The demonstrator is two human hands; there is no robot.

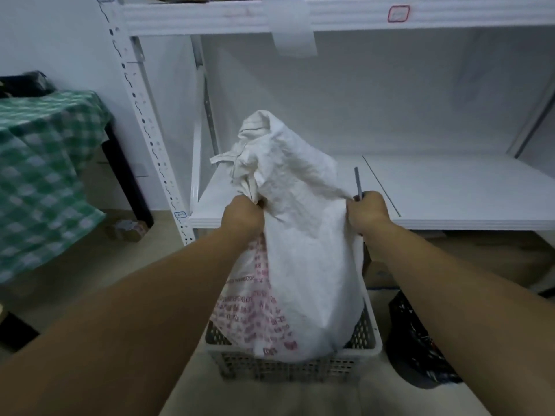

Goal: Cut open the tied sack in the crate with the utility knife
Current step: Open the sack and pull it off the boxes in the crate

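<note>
A white woven sack [303,235] with red print stands upright in a white perforated plastic crate [288,370] on the floor. Its bunched top [258,136] rises in front of the shelf. My left hand [243,217] is closed on the sack's fabric on the left side, just below the bunched neck. My right hand [368,213] grips the sack's right edge together with the utility knife [357,183], whose thin grey blade end sticks up above my fist.
A white metal shelving unit [450,187] stands right behind the crate, its low shelf at hand height. A table with a green checked cloth [45,163] is at the left. A dark bag [420,340] and cardboard boxes [480,259] lie right of the crate.
</note>
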